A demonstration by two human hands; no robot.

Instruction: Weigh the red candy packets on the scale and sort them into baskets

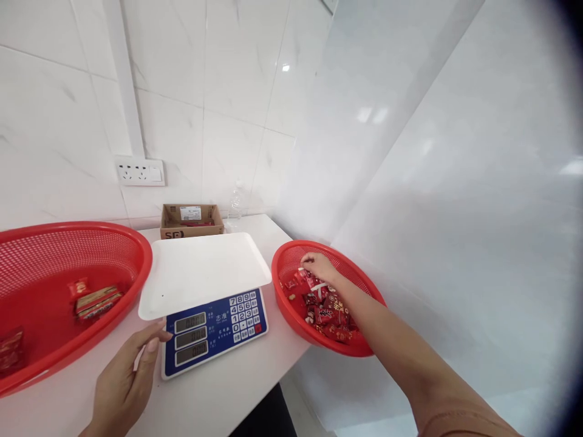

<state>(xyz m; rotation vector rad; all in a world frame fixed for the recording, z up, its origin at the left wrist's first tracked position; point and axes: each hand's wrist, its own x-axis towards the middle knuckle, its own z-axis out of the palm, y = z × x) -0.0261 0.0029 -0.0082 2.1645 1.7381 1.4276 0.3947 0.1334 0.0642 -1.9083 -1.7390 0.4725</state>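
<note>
My right hand (319, 267) reaches into the red basket (283, 311) on the right, just above red-wrapped packets (331, 308); its fingers are curled together, and what they hold, if anything, is too small to name. Beside the left edge of the blue and white scale (218, 325) is my left hand (130, 370), its thumb and fingers apart with nothing between them. A bare white tray (204, 270) tops the scale. Its displays are too faint to read surely. A larger red basket (144, 258) at the left holds a few wrapped packets (98, 301).
Behind the scale stand an open cardboard box (194, 231) with something red inside and a clear plastic bottle (235, 200). They are on the white table (218, 394), against a tiled wall with a socket (140, 172). A pale wall rises at the right.
</note>
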